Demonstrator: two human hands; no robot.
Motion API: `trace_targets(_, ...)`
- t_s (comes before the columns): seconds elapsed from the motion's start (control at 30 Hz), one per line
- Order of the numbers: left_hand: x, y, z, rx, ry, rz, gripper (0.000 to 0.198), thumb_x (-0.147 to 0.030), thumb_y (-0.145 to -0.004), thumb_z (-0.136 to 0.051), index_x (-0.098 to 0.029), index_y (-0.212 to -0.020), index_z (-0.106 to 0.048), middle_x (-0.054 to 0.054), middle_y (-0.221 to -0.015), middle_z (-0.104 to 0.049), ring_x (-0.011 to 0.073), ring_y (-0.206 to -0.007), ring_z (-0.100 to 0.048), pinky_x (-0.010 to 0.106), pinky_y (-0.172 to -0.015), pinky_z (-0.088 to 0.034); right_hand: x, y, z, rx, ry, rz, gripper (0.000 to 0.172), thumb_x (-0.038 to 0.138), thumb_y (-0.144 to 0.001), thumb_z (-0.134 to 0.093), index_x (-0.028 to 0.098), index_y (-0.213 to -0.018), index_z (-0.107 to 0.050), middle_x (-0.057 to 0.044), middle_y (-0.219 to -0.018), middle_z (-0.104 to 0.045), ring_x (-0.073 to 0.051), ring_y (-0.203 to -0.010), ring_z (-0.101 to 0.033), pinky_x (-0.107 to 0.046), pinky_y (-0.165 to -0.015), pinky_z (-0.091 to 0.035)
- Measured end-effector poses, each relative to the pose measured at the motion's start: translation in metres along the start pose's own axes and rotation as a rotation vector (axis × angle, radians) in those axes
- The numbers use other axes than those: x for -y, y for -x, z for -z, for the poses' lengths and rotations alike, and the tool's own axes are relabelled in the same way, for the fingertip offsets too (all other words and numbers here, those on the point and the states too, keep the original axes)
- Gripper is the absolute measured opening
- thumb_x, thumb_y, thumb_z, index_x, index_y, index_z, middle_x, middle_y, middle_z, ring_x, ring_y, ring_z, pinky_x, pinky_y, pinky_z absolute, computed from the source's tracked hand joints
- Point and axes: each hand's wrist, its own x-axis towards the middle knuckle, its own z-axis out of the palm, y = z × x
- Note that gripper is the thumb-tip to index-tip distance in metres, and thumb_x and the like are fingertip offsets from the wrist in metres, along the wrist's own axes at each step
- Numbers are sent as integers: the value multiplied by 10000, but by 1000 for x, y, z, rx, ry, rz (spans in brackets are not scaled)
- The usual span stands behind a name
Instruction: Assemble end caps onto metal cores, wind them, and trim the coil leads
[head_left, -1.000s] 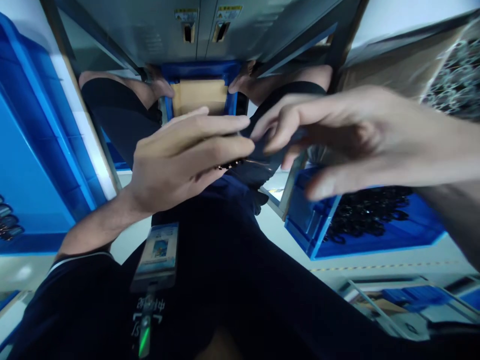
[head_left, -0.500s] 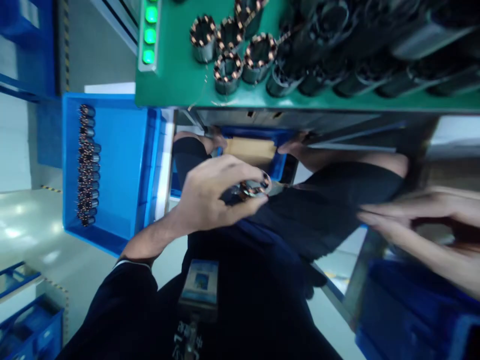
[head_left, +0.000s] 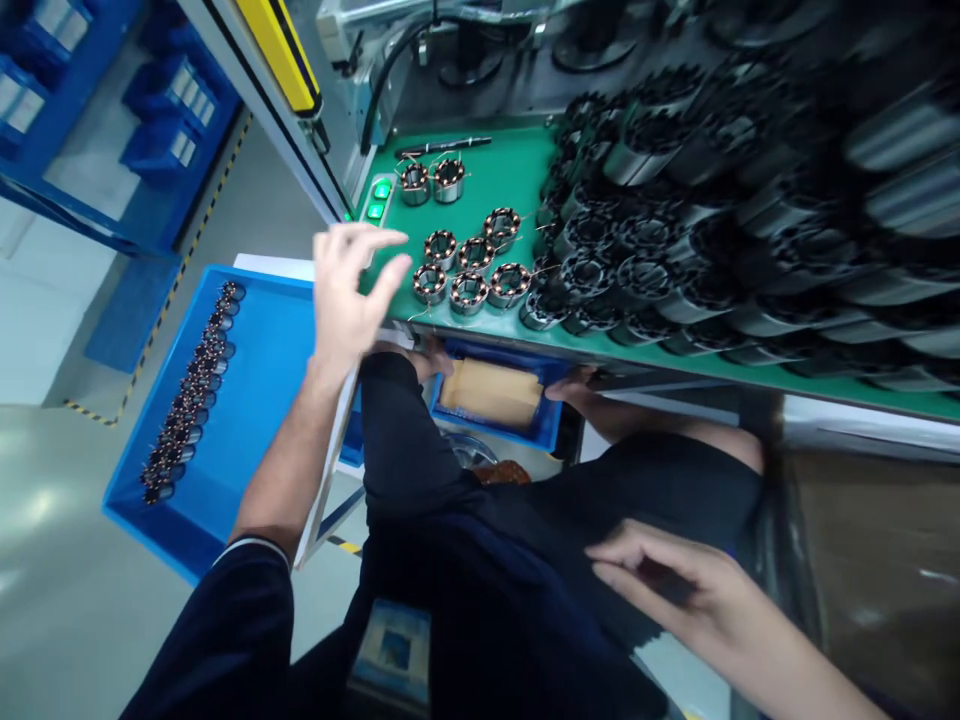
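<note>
My left hand point(head_left: 349, 292) is raised over the front left edge of the green bench top point(head_left: 517, 170), fingers spread and nothing in it. Just to its right stands a cluster of copper-wound stator cores point(head_left: 469, 270). My right hand point(head_left: 667, 580) hovers low over my dark-clothed lap point(head_left: 480, 560), fingers loosely apart and empty. A wound stator core point(head_left: 501, 472) lies below the bench, near my knees.
A large pile of black unwound stator cores point(head_left: 675, 210) fills the bench's right side. A blue tray point(head_left: 255, 400) at the left holds a row of wound cores point(head_left: 191, 395). A blue bin with brown card point(head_left: 491, 395) sits under the bench. Blue shelving point(head_left: 90, 110) is far left.
The view swung up from my lap to the bench. My left hand, which held a wound core, rose to the bench edge and is now empty. My right hand dropped to my lap.
</note>
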Motion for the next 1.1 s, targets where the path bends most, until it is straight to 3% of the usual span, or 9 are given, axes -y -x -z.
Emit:
trace_targets(0.1,40,-44,-6,-21,41,-15,488,-845,-1167,-786,-420,-1398,-846,40,-1477,-758,322,-1467,-558,680,-1318,-516,-2,3,2,16,-40,-45,536,773,-1082,-870,271,-938,-990,-90,-784,-825,-266,-664,-809,-348,-619,-668)
trace_targets(0.2,82,-90,-43,4,135,-20,537,-634,-756,-1141,-428,-1179,-882,82,-1477,-754,408,-1453,-509,689,-1243,-524,11,-4,-5,12,-36,-60,604,828,-1070,-861,249,-946,-980,-88,-762,-809,-259,-666,-778,-365,-645,-668)
trace_targets(0.33,99,-126,-75,69,181,67,475,-476,-602,-1149,-343,-903,-807,126,-1379,-799,421,-1398,-541,783,-1330,-473,33,-14,-16,120,-57,1,534,734,-1126,-823,257,-922,-951,-65,-777,-808,-241,-689,-767,-343,-659,-638)
trace_targets(0.43,64,-114,-51,21,176,65,465,-590,-800,-1105,-289,-914,-769,124,-1283,-825,376,-1279,-645,765,-1271,-546,42,-16,-13,147,-101,-9,511,690,-1133,-835,247,-896,-929,-63,-812,-822,-238,-727,-794,-334,-698,-662)
trace_targets(0.53,-14,-66,-5,26,385,10,391,-595,-1073,-971,-307,-1216,-746,4,-1167,-829,230,-1076,-768,557,-1078,-703,53,-20,-8,-18,-232,-26,408,632,-1125,-912,254,-973,-936,-38,-794,-808,-201,-677,-773,-300,-680,-671)
trace_targets(0.6,-74,-30,24,153,634,-54,594,-471,-955,-1109,-331,-1347,-686,4,-1244,-842,242,-1111,-890,457,-956,-768,68,-28,-7,-158,-424,42,329,615,-1139,-923,293,-1203,-936,-27,-879,-851,-184,-690,-789,-277,-665,-684)
trace_targets(0.73,-155,21,51,447,738,-48,619,-324,-963,-1095,-362,-1441,-703,25,-1414,-854,312,-1243,-962,416,-992,-824,106,-53,-9,-129,-733,209,828,652,-1061,-1019,384,-1750,-646,-74,-1311,-924,-278,-1107,-932,-373,-861,-816)
trace_targets(0.97,-165,72,43,162,539,-195,405,-370,-1035,-1074,-404,-1376,-859,19,-1420,-893,315,-1284,-941,514,-1133,-832,131,-51,-1,-172,-631,51,723,454,-999,-1119,370,-1586,-705,-17,-1179,-931,-266,-1046,-949,-417,-965,-840)
trace_targets(1.1,-161,80,40,89,368,-371,410,-369,-1021,-1086,-505,-1357,-895,-62,-1122,-911,258,-991,-914,441,-761,-784,114,-45,-1,-189,-646,17,709,505,-1000,-1119,359,-1579,-737,-34,-1268,-934,-257,-1037,-949,-403,-958,-836)
